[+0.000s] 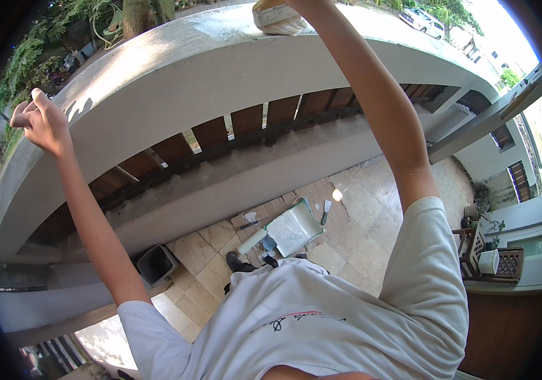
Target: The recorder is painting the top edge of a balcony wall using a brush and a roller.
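A wide paintbrush (278, 19) with a metal ferrule and pale bristles rests against the top of a white masonry wall (233, 61). My right hand (305, 4) grips its handle at the upper edge of the picture, where most of the hand is cut off. Wet-looking white paint marks the wall top beside the brush. Over at the far left, my left hand (45, 121) is raised by the wall's top edge, holding nothing, its fingers loosely bent and apart. Its shadow falls on the wall top.
Below, cardboard (271, 209) on the tiled floor bears a paint tray (294, 228), a paint roller (252, 241) and a putty knife (325, 212). A dark bin (157, 263) stands left of my feet. A beam (489, 118) and wooden chairs (470, 251) are at right.
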{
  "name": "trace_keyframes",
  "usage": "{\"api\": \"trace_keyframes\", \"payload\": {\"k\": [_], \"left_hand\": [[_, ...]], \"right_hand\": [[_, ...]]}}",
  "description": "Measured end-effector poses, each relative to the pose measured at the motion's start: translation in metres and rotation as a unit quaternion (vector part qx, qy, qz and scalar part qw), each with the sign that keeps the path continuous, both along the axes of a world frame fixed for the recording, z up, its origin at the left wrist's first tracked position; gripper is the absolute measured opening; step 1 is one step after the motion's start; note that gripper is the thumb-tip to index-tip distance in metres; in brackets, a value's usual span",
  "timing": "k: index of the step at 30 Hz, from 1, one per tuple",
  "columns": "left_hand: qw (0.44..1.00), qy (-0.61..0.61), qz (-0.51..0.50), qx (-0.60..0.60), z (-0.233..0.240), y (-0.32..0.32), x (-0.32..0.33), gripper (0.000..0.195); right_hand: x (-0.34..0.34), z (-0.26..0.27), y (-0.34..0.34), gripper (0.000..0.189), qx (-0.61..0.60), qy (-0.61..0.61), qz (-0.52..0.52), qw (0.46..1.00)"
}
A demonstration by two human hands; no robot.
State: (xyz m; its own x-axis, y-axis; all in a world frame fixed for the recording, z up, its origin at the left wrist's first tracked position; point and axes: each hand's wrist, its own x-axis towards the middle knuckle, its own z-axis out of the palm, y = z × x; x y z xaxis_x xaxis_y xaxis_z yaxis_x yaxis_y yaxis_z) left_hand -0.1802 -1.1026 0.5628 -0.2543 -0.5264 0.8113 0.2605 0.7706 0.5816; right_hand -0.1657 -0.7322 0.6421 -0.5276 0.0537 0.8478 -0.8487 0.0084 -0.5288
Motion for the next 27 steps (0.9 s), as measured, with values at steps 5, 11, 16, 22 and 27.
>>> {"api": "trace_keyframes", "payload": {"k": [5, 11, 16, 22, 27], "left_hand": [[1.0, -0.008, 0.009, -0.011, -0.001, -0.003, 0.0, 0.052], [0.999, 0.0, 0.022, -0.026, -0.002, -0.006, -0.01, 0.052], [1.0, -0.004, 0.007, 0.014, 0.001, 0.002, 0.002, 0.054], [0.999, 0.01, -0.009, 0.038, 0.002, 0.008, 0.007, 0.053], [0.999, 0.008, -0.002, 0.031, 0.004, 0.014, 0.008, 0.054]], "right_hand": [[0.014, 0.001, -0.006, 0.04, -0.032, 0.003, -0.035, 0.999], [0.002, 0.015, 0.072, 0.036, -0.004, 0.108, -0.16, 0.981], [0.021, 0.004, 0.091, 0.038, -0.095, 0.018, -0.106, 0.99], [0.015, 0.009, 0.107, 0.036, -0.042, 0.029, -0.161, 0.986], [-0.007, 0.012, 0.146, 0.034, 0.012, 0.03, -0.258, 0.966]]}}
